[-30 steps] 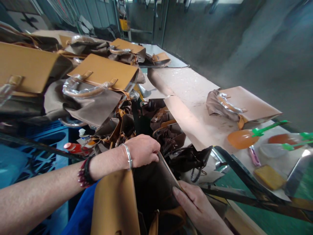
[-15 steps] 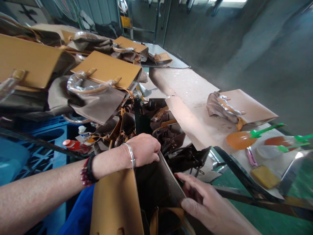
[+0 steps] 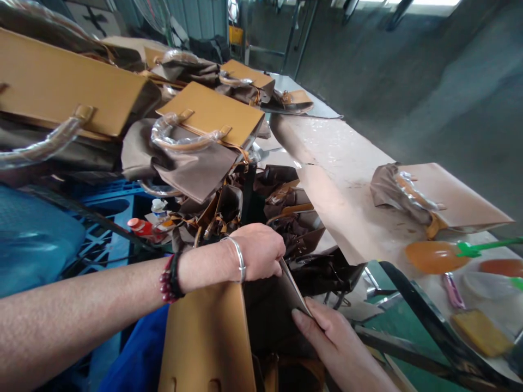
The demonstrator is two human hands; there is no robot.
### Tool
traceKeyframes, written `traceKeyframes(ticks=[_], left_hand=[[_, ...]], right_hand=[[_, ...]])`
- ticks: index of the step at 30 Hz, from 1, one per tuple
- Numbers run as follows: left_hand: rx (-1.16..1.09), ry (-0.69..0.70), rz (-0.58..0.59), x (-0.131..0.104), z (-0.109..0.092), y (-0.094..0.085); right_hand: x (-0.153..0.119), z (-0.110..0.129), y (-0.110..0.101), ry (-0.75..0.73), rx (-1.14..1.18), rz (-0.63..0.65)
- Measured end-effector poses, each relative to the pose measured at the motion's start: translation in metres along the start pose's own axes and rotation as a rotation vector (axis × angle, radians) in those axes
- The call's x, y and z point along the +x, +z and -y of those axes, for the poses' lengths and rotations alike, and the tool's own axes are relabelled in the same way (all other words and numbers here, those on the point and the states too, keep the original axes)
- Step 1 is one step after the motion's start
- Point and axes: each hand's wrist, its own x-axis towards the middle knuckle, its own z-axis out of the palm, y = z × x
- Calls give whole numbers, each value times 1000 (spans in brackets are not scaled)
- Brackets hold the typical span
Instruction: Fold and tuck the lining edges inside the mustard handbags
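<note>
Left fingers, right fingers | clamped on bag, at rim | body below (tan-sided)

So this tan and dark brown bag, with its smooth, leather-looking panel, is sitting low in the middle of the view. Its mouth is gaping open toward the camera, the dark inside is showing, and the rim opposite the tan panel is slanting down to the right. The lower part's running out of frame.
</note>
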Motion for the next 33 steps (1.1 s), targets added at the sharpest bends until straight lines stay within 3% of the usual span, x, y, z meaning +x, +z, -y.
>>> traceKeyframes(ticks=[19, 23, 29, 33], left_hand=[[-58, -8, -64, 2, 0, 2], [-67, -40, -51, 1, -3, 2], [-69, -83, -20, 0, -4, 0], [-32, 73, -52, -6, 5, -3]], right_hand=[[-2, -3, 1, -75, -104, 28], [0, 5, -7, -44, -175, 109], [17, 22, -7, -14, -311, -54], [25, 21, -1, -65, -175, -64]])
